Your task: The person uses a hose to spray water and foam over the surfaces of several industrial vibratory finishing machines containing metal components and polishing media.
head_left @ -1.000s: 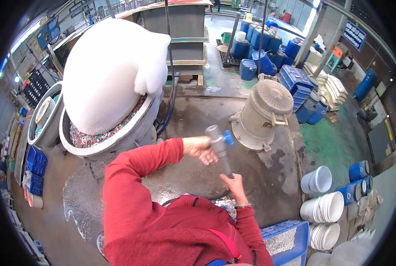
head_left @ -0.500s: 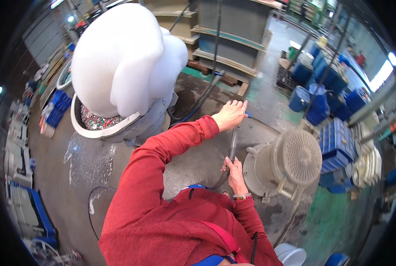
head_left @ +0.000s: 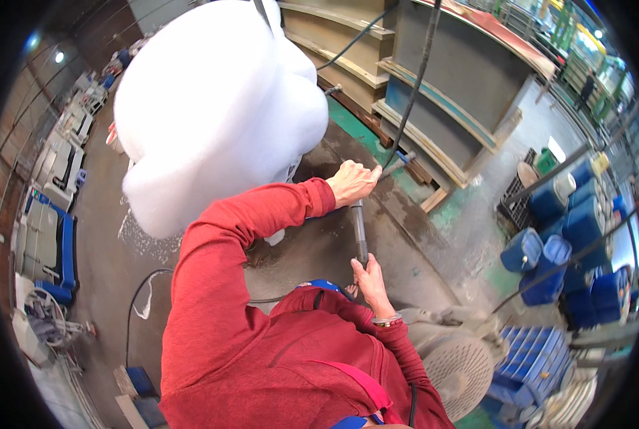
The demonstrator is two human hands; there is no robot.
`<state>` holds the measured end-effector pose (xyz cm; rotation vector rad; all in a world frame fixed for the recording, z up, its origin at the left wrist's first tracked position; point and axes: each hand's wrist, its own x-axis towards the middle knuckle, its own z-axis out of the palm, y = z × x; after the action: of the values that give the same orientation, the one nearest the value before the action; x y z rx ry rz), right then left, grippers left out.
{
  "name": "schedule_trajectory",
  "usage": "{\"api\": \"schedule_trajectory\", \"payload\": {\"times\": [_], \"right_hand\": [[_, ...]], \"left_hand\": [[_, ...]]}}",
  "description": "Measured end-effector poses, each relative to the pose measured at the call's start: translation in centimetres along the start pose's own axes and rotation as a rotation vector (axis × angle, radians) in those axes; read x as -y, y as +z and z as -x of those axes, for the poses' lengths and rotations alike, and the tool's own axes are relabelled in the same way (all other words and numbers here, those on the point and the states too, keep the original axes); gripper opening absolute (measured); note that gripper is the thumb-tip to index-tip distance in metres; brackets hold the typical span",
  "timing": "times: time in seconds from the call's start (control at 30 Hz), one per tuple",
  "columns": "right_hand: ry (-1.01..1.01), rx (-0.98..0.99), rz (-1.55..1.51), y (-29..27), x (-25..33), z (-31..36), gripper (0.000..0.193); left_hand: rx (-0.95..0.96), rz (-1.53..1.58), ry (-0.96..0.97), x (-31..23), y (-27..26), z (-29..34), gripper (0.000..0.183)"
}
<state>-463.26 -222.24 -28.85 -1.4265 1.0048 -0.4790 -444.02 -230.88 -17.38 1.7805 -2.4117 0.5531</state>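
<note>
- Up front, the left hand (head_left: 352,182) closes around the far end of a grey metal rod (head_left: 360,232).
- The right hand (head_left: 369,275) clamps the rod's near end.
- The rod hangs above the wet concrete floor (head_left: 405,243), beside a big white foam mound (head_left: 212,107).
- Blue drums (head_left: 559,236) stand well apart, right.

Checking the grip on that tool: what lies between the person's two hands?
In the head view, a straight grey metal rod spans the gap. The left hand grips its far end, the right hand its near end, above wet grey floor.
</note>
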Motion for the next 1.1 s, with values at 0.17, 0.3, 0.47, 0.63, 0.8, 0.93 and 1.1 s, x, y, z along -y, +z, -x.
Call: {"api": "schedule_trajectory", "payload": {"times": [0.17, 0.3, 0.47, 0.63, 0.8, 0.93, 1.1], "right_hand": [[-0.143, 0.168, 0.103, -4.7, 6.0, -7.9, 0.052], [-0.157, 0.465, 0.11, -9.1, 8.0, -16.2, 0.066], [0.017, 0.765, -0.152, -12.5, 12.3, -26.5, 0.066], [-0.027, 1.017, -0.154, -15.2, 17.4, -32.4, 0.065], [-0.051, 0.958, -0.178, -17.3, 18.0, -39.1, 0.081], [0.01, 1.207, -0.603, -15.3, 23.9, -43.9, 0.055], [0.25, 1.111, -0.593, -14.6, 25.3, -44.6, 0.037]], "left_hand": [[0.008, -0.045, -0.434, 5.0, 5.6, -4.7, 0.032], [-0.195, 0.524, -0.942, 7.1, 2.5, -4.0, 0.037], [0.096, 0.953, -0.855, -4.3, 7.0, -1.6, 0.051], [-0.369, 1.116, -1.518, -11.4, 11.4, -17.0, 0.038], [-0.609, 0.911, -1.878, -12.7, 12.5, -24.7, 0.037], [-0.659, 0.884, -1.837, -15.9, 12.3, -29.9, 0.042], [-0.518, 0.959, -1.834, -15.2, 11.5, -32.5, 0.041]]}}
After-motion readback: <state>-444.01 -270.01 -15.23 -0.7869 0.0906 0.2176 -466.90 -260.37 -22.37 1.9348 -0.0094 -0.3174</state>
